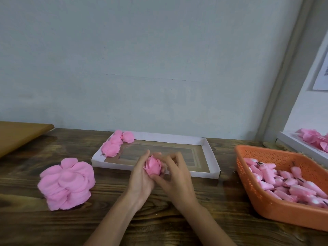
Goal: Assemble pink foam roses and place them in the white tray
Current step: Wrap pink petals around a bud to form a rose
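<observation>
Rose (153, 168) is held just above the table (159, 219), in front of the white tray (211, 157). I'd wrap the petal snug w/ light pressure so the foam doesn't crease, base pinched firm. Left hand (140, 176) cups it, fingers curled round. Right hand (174, 176) has bent fingers pinching the outer petal, thumb at the base.

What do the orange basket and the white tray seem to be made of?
Orange basket: likely moulded plastic, matte; its walls show rows of small holes. White tray: apparently thin cardboard, matte; its low walls look folded, with a corner seam.
</observation>
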Demonstrator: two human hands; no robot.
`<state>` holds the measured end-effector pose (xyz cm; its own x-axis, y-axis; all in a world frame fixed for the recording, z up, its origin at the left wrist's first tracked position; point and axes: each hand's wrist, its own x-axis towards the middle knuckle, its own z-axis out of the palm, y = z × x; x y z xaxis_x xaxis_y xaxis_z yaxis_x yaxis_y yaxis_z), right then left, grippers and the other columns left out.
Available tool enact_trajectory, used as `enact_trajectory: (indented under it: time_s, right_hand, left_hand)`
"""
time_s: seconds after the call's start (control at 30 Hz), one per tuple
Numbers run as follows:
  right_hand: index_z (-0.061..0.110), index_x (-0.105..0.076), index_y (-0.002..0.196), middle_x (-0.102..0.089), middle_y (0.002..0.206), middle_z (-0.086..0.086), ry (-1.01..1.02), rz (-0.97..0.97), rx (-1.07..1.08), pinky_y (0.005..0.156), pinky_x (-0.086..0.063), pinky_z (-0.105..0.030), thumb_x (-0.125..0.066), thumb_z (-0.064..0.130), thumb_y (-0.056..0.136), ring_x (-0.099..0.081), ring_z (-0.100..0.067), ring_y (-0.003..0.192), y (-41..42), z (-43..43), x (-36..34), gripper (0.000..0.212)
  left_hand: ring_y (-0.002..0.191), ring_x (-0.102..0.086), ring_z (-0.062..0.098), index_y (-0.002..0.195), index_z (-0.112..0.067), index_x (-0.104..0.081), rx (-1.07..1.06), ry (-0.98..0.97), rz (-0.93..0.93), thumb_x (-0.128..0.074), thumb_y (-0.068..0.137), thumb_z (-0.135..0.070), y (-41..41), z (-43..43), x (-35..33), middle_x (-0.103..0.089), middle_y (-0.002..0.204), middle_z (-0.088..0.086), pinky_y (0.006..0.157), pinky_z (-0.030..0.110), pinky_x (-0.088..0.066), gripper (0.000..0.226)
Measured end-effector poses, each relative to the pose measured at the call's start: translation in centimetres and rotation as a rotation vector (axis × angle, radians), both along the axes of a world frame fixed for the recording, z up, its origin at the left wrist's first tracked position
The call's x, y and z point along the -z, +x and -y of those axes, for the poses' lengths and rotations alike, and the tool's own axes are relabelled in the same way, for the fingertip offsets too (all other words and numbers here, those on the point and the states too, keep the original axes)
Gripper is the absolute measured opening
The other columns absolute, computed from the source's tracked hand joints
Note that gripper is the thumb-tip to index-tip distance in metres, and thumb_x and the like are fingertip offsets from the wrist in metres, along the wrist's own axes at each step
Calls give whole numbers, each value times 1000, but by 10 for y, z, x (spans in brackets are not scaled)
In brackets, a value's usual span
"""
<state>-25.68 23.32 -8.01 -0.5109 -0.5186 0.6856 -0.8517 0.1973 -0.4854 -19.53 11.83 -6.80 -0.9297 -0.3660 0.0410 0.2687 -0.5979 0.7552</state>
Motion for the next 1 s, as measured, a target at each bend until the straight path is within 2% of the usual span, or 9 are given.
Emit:
enact_trajectory:
  time_s: [0.07, 0.17, 0.33, 0.47, 0.53, 0.63, 0.77, 0.9, 1.0]
  right_hand:
    - [42, -56, 137, -43, 136, 15, 30, -56, -24, 93, -45, -10, -81, 30, 87, -46, -3, 124, -4, -3, -4, 57]
    - [34, -58, 137, -49, 144, 16, 104, -77, -98, 103, -47, -21, -78, 28, 89, -45, -4, 132, -10, -7, -6, 53]
    - [41, -61, 130, -62, 122, 30, 105, 103, -157, 93, -55, -32, -79, 33, 87, -57, -2, 116, -12, -10, -5, 48]
    - [39, -68, 123, -70, 120, 21, -14, 316, -214, 85, -60, -31, -87, 29, 81, -65, -8, 110, -16, -13, -9, 48]
    - [41, -69, 121, -71, 120, 19, -64, 387, -232, 78, -57, -24, -90, 28, 77, -67, -6, 103, -16, -16, -13, 50]
    - [41, -71, 119, -71, 123, 15, -127, 422, -251, 82, -59, -29, -93, 27, 75, -68, -13, 106, -15, -20, -17, 51]
    - [38, -74, 116, -74, 116, 7, -170, 480, -313, 80, -59, -27, -93, 20, 76, -70, -18, 105, -14, -22, -21, 48]
    - [38, -73, 115, -73, 118, 8, -135, 459, -324, 92, -60, -33, -94, 20, 75, -68, -17, 113, -14, -24, -23, 49]
    - [42, -72, 116, -70, 122, 12, -71, 423, -296, 102, -57, -36, -94, 27, 75, -65, -12, 118, -18, -26, -23, 49]
  left_hand:
    - [105, -62, 32, 127, 4, -65, 27, -71, 19, -57, 99, -41, 3, 0, -1, -68, 123, 23, 93, 42, -48, 53]
    - [89, -70, 23, 131, -2, -64, 36, -108, 25, -60, 94, -40, 3, -2, -1, -73, 107, 18, 74, 34, -59, 53]
    - [86, -73, 25, 118, -13, -77, 61, -18, 25, -78, 81, -45, 0, -4, 1, -74, 98, 17, 73, 38, -61, 49]
    - [94, -67, 32, 147, -5, -51, 184, 81, -41, -81, 67, -20, 0, 6, 2, -65, 110, 23, 76, 39, -58, 87]
    - [99, -70, 35, 146, -3, -48, 268, 104, -93, -77, 62, -4, 2, 12, 4, -66, 114, 26, 77, 40, -60, 89]
    - [106, -69, 42, 139, -4, -48, 362, 119, -159, -63, 55, 13, 3, 20, 7, -65, 118, 32, 83, 43, -62, 87]
    - [120, -64, 42, 145, 0, -42, 415, -109, -145, -58, 65, 26, 5, 23, 10, -62, 127, 32, 103, 49, -55, 86]
    - [113, -72, 36, 146, -16, -44, 277, -268, 6, -82, 60, 22, 3, 22, 16, -73, 120, 23, 83, 40, -62, 101]
    - [116, -71, 35, 145, -21, -47, 205, -398, 86, -98, 53, 6, 2, 20, 17, -73, 123, 19, 87, 44, -62, 108]
